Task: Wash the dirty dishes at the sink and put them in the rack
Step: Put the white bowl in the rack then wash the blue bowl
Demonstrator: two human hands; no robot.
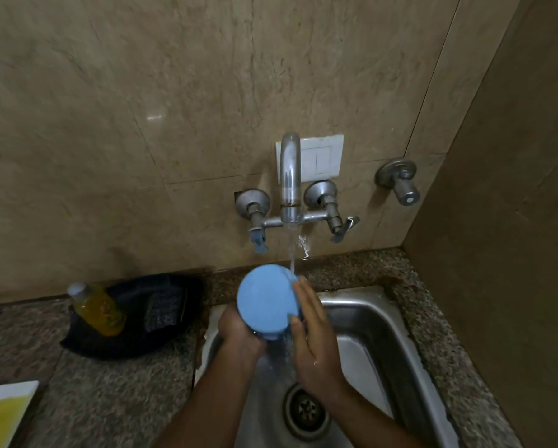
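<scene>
Light blue cup (266,302) above steel-grey sink (368,318). Left of sink: yellow soap bottle (98,307), black bag (148,318). Speckled brown-grey granite counter (109,392). Beige marbled wall tiles (174,92), white switch plate (322,156).

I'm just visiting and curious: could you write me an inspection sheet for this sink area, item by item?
Surface: speckled granite counter around a steel sink; drain uncovered.
Job's things: blue cup held bottom towards the camera, over the sink, with the tap's water stream hitting its far edge. No rack in view.
Clutter: yellow liquid bottle lying on a black tray left of the sink; yellow-white board at the lower left.
Grippers: left hand grips the cup from below; right hand rests flat against its side, fingers straight.
Cables: nothing seen.
Surroundings: beige tiled wall, wall tap running, white switch plate behind it, a separate valve to the right.
</scene>
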